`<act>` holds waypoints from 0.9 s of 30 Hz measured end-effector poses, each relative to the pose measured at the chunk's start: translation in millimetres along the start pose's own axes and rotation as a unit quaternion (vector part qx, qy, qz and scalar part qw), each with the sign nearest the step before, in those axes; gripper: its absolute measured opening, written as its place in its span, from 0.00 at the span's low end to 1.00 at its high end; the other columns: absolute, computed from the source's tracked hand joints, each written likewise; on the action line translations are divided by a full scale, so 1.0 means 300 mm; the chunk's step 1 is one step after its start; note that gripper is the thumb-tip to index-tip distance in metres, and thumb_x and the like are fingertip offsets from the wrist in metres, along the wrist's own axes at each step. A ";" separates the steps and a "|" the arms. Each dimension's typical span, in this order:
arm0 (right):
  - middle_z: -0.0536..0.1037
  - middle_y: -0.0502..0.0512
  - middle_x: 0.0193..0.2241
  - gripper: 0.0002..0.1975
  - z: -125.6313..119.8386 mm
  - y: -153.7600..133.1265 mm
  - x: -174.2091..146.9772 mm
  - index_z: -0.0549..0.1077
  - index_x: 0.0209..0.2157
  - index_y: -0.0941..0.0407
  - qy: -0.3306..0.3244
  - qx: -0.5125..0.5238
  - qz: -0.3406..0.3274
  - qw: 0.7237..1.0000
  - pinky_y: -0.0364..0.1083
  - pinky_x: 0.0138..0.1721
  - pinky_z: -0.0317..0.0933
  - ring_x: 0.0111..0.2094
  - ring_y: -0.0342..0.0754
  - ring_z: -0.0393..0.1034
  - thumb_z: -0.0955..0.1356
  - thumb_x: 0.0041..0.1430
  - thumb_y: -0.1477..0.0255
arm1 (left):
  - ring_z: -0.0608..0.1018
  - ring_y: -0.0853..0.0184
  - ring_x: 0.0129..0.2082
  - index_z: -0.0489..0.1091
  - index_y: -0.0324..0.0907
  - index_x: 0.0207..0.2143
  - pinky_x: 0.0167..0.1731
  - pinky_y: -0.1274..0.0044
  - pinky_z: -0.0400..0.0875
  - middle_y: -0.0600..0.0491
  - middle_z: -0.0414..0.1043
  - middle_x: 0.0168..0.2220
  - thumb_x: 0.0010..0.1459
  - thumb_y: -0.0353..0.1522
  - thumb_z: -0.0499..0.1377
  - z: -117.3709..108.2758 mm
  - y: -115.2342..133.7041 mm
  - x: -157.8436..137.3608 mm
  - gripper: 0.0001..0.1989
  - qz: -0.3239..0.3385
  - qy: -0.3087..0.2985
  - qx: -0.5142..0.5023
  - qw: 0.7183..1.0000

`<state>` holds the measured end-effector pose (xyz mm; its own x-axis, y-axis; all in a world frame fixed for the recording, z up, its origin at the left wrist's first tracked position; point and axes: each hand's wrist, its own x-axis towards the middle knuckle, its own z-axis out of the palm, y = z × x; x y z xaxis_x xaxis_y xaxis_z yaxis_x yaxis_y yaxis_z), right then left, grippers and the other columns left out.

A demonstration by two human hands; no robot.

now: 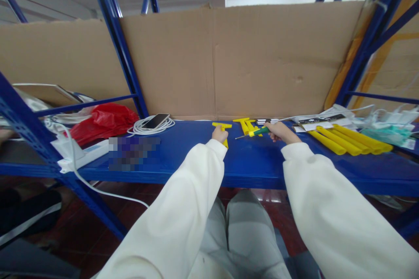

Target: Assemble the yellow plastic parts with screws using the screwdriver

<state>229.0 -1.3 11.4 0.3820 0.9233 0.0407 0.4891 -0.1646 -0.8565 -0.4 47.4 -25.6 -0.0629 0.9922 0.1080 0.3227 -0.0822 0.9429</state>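
Observation:
My left hand (220, 133) is closed round a yellow T-shaped plastic piece (225, 125), its crossbar pointing away from me and its stem end showing below my fingers. My right hand (278, 132) grips a screwdriver (261, 131) by its green and yellow handle. The thin metal shaft points left toward my left hand, apart from the yellow piece. Behind the screwdriver, more yellow T-shaped pieces (244, 125) lie on the blue shelf (252, 161). Part of the held piece is hidden by my fingers.
Several yellow tubes (347, 140) lie at the right beside white packaging (324, 118). A phone (157, 120) rests on a coiled white cable (144, 128) at the left, near a red plastic bag (104, 123) and a white power strip (87, 155). Cardboard (262, 61) stands behind.

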 end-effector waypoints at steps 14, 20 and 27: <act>0.69 0.54 0.12 0.19 -0.065 0.044 0.033 0.73 0.24 0.58 0.029 -0.224 0.053 0.973 0.46 0.21 0.60 0.14 0.47 0.65 0.64 0.63 0.61 | 0.75 0.58 0.56 0.69 0.38 0.57 0.55 0.73 0.66 0.42 0.75 0.54 0.57 0.27 0.59 -0.010 0.032 -0.054 0.23 0.043 0.030 0.200 0.978; 0.72 0.57 0.17 0.22 -0.083 0.028 0.004 0.76 0.31 0.60 0.008 -0.286 0.068 0.956 0.46 0.26 0.64 0.20 0.49 0.70 0.58 0.66 0.60 | 0.78 0.61 0.51 0.70 0.38 0.56 0.49 0.76 0.70 0.43 0.75 0.53 0.59 0.26 0.55 0.005 0.037 -0.059 0.22 0.053 0.006 0.212 0.976; 0.76 0.62 0.19 0.15 -0.090 0.059 0.045 0.78 0.32 0.61 0.045 -0.313 0.062 0.947 0.51 0.34 0.68 0.28 0.56 0.76 0.63 0.61 0.67 | 0.75 0.61 0.55 0.70 0.34 0.55 0.53 0.76 0.66 0.41 0.74 0.54 0.60 0.26 0.53 -0.002 0.057 -0.085 0.21 0.093 0.001 0.246 0.965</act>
<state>263.9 -1.2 10.6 0.5177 0.8551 0.0275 0.7945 -0.4686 -0.3861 6.0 20.8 -12.1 0.0371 0.9641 0.2628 0.7377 -0.2038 0.6436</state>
